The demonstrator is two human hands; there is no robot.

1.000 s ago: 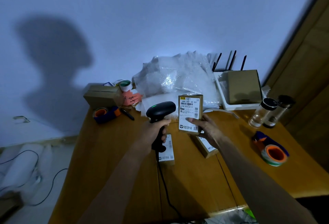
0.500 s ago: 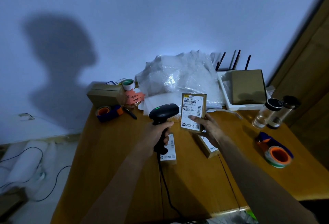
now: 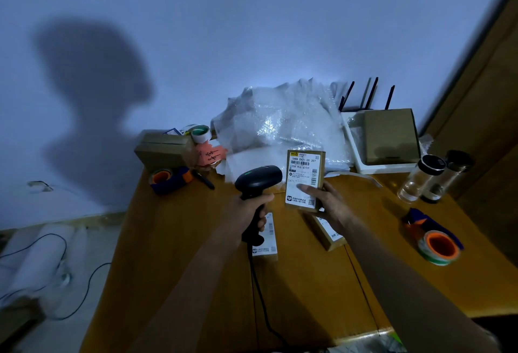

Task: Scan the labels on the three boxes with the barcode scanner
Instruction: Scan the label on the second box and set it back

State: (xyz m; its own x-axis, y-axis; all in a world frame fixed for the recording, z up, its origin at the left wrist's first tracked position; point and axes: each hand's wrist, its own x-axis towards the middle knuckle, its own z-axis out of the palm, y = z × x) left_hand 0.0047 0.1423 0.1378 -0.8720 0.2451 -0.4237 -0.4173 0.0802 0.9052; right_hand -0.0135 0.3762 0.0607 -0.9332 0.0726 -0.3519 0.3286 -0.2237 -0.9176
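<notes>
Brown cardboard, the held box (image 3: 305, 180), is standing upright just right of frame centre, its white label (image 3: 302, 179) facing the camera. Compared with the frames of a second ago, the box is sitting at much the same height and tilt, and the barcode scanner (image 3: 258, 181) is remaining just to its left; the whole scene is merely shifting slightly in the frame, consistent with head motion. This is suggesting that the scan of this label is in progress or pending, not finished.

The right hand (image 3: 330, 207) is gripping the box at its lower right corner: the thumb is lying across the lower part of the label, below the top barcode, while the fingers are wrapping behind the box and are hidden. The top barcode is remaining uncovered.

The left hand (image 3: 249, 211) is closing fully around the scanner handle, with the scanner head pointing toward the upper right, near the box's left edge but apart from it. Whether a finger is pressing the trigger cannot be determined.

Two further boxes are lying flat on the wooden table (image 3: 173, 268): the second box (image 3: 266, 243) is resting below the left hand, and the third box (image 3: 326, 233) is lying beneath the right wrist. Both appear to be awaiting scanning.
</notes>
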